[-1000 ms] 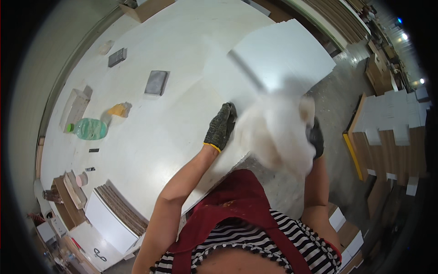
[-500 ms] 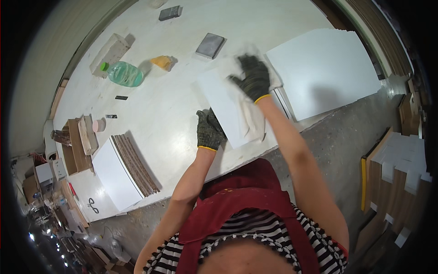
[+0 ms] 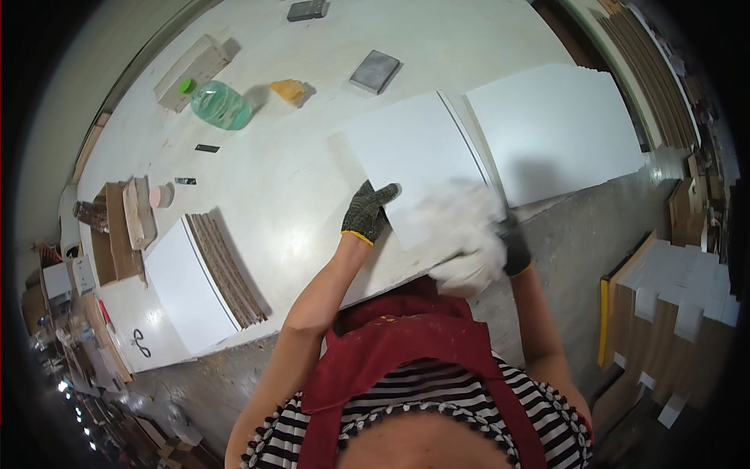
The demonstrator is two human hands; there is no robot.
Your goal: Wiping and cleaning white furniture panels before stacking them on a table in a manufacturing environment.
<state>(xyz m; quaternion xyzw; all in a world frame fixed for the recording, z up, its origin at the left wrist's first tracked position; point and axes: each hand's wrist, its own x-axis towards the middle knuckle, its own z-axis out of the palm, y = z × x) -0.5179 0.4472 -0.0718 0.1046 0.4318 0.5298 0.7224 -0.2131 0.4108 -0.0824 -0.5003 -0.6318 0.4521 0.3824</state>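
A flat white panel (image 3: 414,148) lies on the white table in front of me, one long edge showing a thin dark line. My left hand (image 3: 369,209), in a dark knitted glove with a yellow cuff, grips its left edge, thumb on top; the other fingers are partly hidden. At the panel's near right corner, my gloved right hand (image 3: 513,248) holds a crumpled white cloth (image 3: 467,234). Both hand and cloth are smeared by motion, and the cloth covers that corner and hangs past the table's front edge.
More white panels (image 3: 558,133) lie at the right. A stack of panels (image 3: 187,285) with brown edges sits at the left, near wire scissors (image 3: 141,344). Farther back are a green-capped bottle (image 3: 221,105), a yellow lump (image 3: 289,91) and a grey block (image 3: 376,72).
My right hand has swept the cloth from the panel's far side toward me and to the right. My left thumb now lies over the panel's edge.
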